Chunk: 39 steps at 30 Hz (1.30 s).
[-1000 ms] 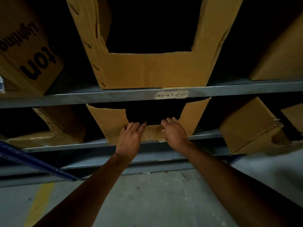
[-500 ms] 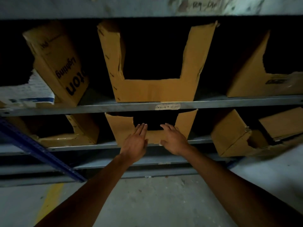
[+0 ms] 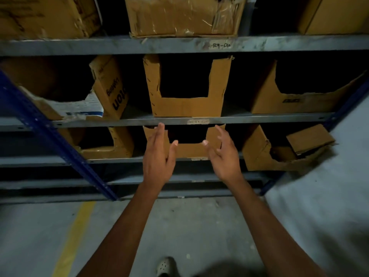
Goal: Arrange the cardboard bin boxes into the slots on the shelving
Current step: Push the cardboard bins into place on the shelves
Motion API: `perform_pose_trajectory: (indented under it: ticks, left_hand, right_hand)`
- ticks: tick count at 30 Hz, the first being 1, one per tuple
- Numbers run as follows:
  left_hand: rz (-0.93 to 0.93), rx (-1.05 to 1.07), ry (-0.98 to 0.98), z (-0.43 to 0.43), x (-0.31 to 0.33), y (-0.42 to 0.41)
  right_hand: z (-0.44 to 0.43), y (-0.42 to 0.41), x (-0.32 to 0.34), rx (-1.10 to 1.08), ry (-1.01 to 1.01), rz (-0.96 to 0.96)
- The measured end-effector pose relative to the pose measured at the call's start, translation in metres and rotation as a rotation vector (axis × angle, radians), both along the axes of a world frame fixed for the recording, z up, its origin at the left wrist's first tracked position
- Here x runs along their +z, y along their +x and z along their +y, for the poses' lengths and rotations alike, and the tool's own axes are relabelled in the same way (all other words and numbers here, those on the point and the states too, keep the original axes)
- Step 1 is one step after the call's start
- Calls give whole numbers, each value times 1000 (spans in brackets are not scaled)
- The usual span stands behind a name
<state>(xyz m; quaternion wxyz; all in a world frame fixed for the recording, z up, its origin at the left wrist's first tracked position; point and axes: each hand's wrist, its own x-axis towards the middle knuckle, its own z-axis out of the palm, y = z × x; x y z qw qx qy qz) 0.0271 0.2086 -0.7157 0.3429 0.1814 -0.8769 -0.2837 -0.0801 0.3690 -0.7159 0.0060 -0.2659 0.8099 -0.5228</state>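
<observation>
Both hands are released and hold nothing: the left hand (image 3: pixel 157 154) has straight fingers, the right hand (image 3: pixel 221 154) loosely bent ones, palms turned toward each other in front of the bin box (image 3: pixel 187 149). Whether any fingertip touches it cannot be told. That box sits in the middle slot of the lower shelf, at its front edge. It is plain brown corrugated cardboard, and its front is cut into a squared U with ragged edges. The shelving has dull grey metal beams (image 3: pixel 119 121), scuffed and flat-faced, and a blue perforated upright (image 3: pixel 50 134) slanting at the left. On the beam above is a second U-cut box (image 3: pixel 185 106), taller, with staple marks down its left edge. To its left a printed box (image 3: pixel 111 90) leans, its black lettering upside down, beside a torn box (image 3: pixel 79 108) with a white panel. A wavy-cut box (image 3: pixel 289 100) is at the right end. The lower shelf also holds a notched box (image 3: pixel 111 148) and a crushed box (image 3: pixel 279 150). Counted by tier, three boxes show on the top shelf, four on the middle and three on the lower. The floor (image 3: pixel 189 226) is rough grey concrete with one yellow line (image 3: pixel 73 236).
</observation>
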Motion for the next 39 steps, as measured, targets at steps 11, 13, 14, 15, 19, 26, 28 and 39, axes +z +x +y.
perform_pose_trajectory:
  ticks: [11, 13, 14, 15, 19, 26, 28, 39]
  left_hand:
    - [48, -36, -3, 69, 39, 24]
    - [60, -62, -16, 84, 38, 26]
    - [61, -70, -19, 91, 37, 27]
    - [58, -74, -16, 101, 36, 28]
    - [81, -109, -2, 137, 28, 46]
    - [53, -101, 4, 173, 28, 75]
    - [60, -115, -9, 180, 34, 69]
    - [-56, -231, 3, 274, 14, -65]
  right_hand:
    - [53, 46, 33, -25, -64, -13]
    - [68, 54, 37, -44, -56, 2]
    - [76, 58, 40, -62, -46, 15]
    - [86, 63, 41, -84, -36, 24]
    - [123, 78, 41, -119, -13, 16]
    - [173, 95, 47, -139, -23, 19]
    - [185, 91, 48, -141, -21, 19]
    - [301, -27, 17, -284, 16, -68]
